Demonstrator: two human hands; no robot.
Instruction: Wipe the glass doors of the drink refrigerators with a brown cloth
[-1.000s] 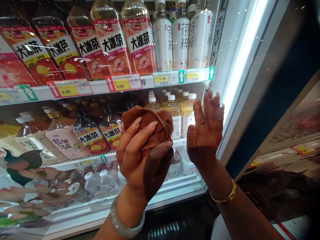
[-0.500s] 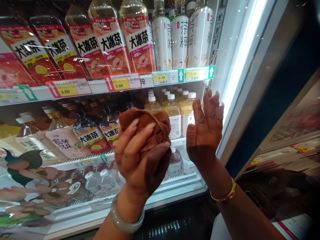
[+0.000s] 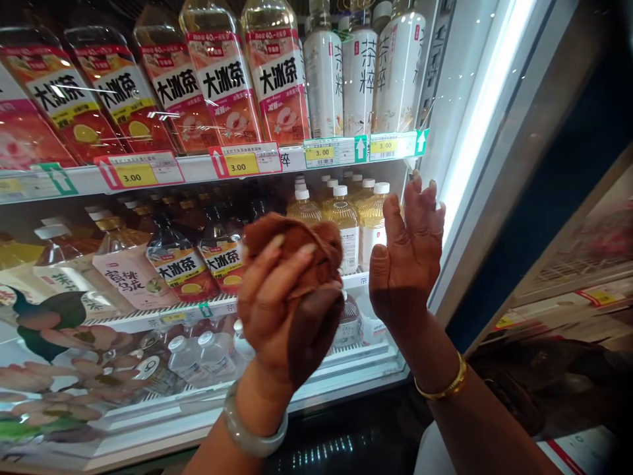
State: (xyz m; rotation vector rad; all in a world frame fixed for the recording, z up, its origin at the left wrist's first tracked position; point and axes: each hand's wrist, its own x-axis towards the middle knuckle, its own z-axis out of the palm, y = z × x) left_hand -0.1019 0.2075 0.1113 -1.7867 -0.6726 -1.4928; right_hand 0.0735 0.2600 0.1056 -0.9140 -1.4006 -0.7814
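Note:
My left hand (image 3: 277, 310), with a pale bangle at the wrist, is closed around a crumpled brown cloth (image 3: 297, 254). It is held up in front of a drinks cooler, over the middle shelf. To its right, my right hand (image 3: 408, 257) is raised with the palm flat and the fingers stretched out, holding nothing. A gold bracelet (image 3: 448, 382) circles that wrist. The right hand is near the cooler's lit right edge; whether it touches the glass I cannot tell. Clear bottles with white caps (image 3: 341, 218) show between and behind the hands.
Large iced-tea bottles (image 3: 225, 79) and white-labelled bottles (image 3: 361, 79) line the top shelf, above price tags (image 3: 237, 165). Smaller bottles (image 3: 178, 260) fill the middle shelf. A flower pattern (image 3: 64, 343) overlays the lower left. A dark blue cooler frame (image 3: 524, 218) runs along the right.
My left hand has shifted slightly to the right with the cloth. My right hand stays nearly in place. The shelves sit a touch further right in view.

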